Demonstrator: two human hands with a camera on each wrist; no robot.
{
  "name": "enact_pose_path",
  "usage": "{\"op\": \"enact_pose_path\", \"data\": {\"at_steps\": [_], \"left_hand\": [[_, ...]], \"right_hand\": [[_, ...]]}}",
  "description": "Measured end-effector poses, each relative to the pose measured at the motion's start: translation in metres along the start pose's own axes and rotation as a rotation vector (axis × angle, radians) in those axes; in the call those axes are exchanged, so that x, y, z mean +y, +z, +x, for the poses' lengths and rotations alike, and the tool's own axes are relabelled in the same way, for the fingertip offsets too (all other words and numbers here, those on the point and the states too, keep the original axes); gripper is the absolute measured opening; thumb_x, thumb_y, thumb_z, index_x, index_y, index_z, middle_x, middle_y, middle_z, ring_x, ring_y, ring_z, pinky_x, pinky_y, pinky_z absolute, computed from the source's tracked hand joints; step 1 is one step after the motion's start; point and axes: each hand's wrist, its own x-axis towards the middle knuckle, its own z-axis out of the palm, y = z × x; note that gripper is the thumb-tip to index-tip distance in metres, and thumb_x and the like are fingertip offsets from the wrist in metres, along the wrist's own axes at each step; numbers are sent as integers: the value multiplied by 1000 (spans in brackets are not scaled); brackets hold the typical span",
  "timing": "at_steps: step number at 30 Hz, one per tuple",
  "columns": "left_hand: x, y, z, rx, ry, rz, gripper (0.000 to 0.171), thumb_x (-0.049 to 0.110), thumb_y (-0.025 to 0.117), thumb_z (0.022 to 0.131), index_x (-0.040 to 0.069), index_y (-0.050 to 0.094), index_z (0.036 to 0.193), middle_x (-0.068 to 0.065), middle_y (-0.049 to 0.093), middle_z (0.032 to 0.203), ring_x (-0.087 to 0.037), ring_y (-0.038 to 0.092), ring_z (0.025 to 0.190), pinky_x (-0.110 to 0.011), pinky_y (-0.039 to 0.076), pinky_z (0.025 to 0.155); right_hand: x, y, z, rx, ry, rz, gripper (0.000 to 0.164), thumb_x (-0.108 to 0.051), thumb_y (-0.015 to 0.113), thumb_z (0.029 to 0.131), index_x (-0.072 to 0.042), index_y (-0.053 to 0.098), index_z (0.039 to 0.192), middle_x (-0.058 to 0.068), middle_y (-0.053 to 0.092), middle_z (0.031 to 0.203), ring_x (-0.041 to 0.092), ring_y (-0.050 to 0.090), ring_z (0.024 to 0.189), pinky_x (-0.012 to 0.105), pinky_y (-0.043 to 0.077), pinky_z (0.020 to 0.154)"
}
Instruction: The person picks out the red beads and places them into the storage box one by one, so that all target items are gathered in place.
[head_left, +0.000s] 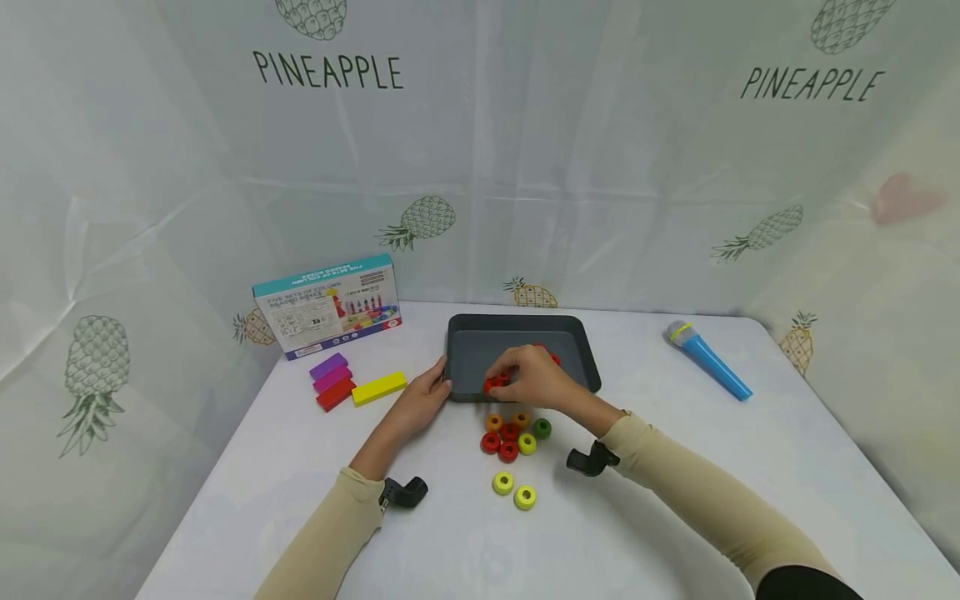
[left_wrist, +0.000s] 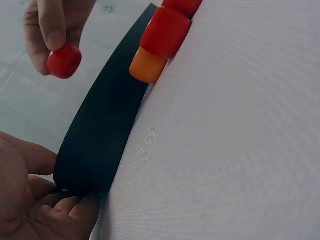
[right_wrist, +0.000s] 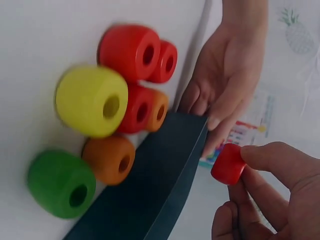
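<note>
My right hand (head_left: 534,377) is above the near side of a dark grey tray (head_left: 465,329). Its thumb and fingers pinch a red bead (right_wrist: 228,164), held over the tray's rim. At the tray's near left corner, my left hand (head_left: 422,402) holds the edge between thumb and curled fingers, as the left wrist view shows. More red beads (head_left: 555,359) lie inside the tray, partly hidden by my right hand. Just in front of the tray sits a cluster of red, orange, yellow and green beads (head_left: 542,428). Two yellow beads (head_left: 525,497) lie nearer to me.
Left of the tray lie a yellow block (head_left: 378,388) and a group of red, magenta and purple blocks (head_left: 332,380). Behind them a toy box (head_left: 330,307) leans by the curtain. A blue toy microphone (head_left: 708,360) lies at the right on the white table (head_left: 675,517).
</note>
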Motion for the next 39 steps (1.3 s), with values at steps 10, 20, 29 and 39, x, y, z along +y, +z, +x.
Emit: {"op": "enact_pose_path", "data": {"at_steps": [10, 20, 29, 39], "left_hand": [[0, 0, -1, 5, -9, -4, 62, 33, 49, 106, 22, 25, 162, -1, 28, 167, -26, 26, 155, -51, 25, 125], [-1, 0, 1, 8, -28, -5, 62, 34, 49, 106, 24, 25, 162, 2, 29, 167, -24, 26, 155, -50, 24, 125], [-1, 2, -1, 13, -34, -8, 61, 33, 49, 106, 24, 26, 162, 2, 29, 167, -23, 27, 155, -50, 26, 125], [0, 2, 3, 15, -28, -1, 61, 34, 49, 106, 23, 25, 162, 3, 29, 167, -24, 27, 155, -50, 27, 125]], "right_hand": [[17, -4, 20, 40, 133, -27, 23, -13, 82, 82, -9, 81, 105, 4, 76, 105, 22, 65, 92, 28, 55, 79], [35, -3, 36, 30, 245, -8, 25, -13, 81, 85, -8, 80, 109, 6, 77, 107, 17, 63, 87, 27, 53, 72], [54, 2, 48, 38, 283, -55, 23, -14, 80, 86, -7, 80, 109, 8, 77, 107, 20, 67, 91, 33, 57, 77], [63, 6, 50, 15, 303, -106, 24, -13, 80, 86, -5, 79, 109, 11, 77, 111, 27, 69, 106, 42, 58, 91]]}}
